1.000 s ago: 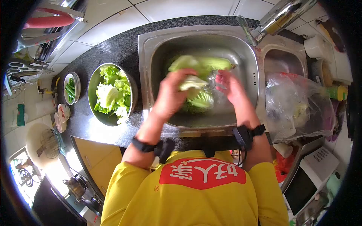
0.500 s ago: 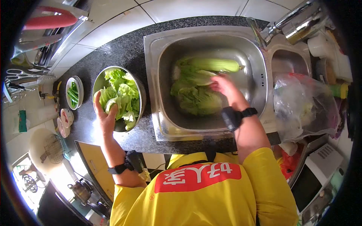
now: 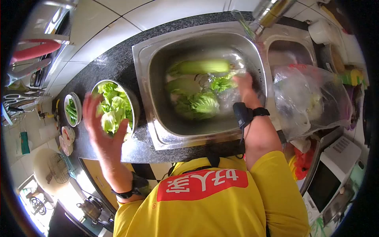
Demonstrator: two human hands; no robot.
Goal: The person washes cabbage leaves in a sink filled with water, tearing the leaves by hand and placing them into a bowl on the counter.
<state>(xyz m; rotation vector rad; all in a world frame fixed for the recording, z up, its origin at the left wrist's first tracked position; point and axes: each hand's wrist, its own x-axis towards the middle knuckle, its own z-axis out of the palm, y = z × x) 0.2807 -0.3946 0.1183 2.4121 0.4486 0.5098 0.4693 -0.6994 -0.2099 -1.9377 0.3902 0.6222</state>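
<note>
In the sink (image 3: 158, 130), my right hand (image 3: 244, 85) grips the end of a leafy lettuce piece (image 3: 222, 83), whose green leaves trail to the left through the water. A pale green thick stalk (image 3: 205, 66) lies along the back of the sink, and more lettuce leaves (image 3: 203, 104) sit in the water near the front. My left hand (image 3: 103, 128), slightly blurred, is raised at the near left side of a metal bowl (image 3: 136, 108), fingers spread and holding nothing. Torn lettuce leaves (image 3: 116, 103) fill that bowl; my hand hides part of it.
Stacked plates with green peppers (image 3: 72, 110) stand left of the bowl. A clear plastic bag (image 3: 308, 102) lies right of the sink, by a small second basin (image 3: 290, 53). The faucet (image 3: 268, 15) rises behind. Scissors (image 3: 17, 97) hang at the left wall.
My right hand has moved right with the lettuce piece, pulling it away from the other leaves. My left hand has drawn back from the bowl's leaves. The whole view has shifted.
</note>
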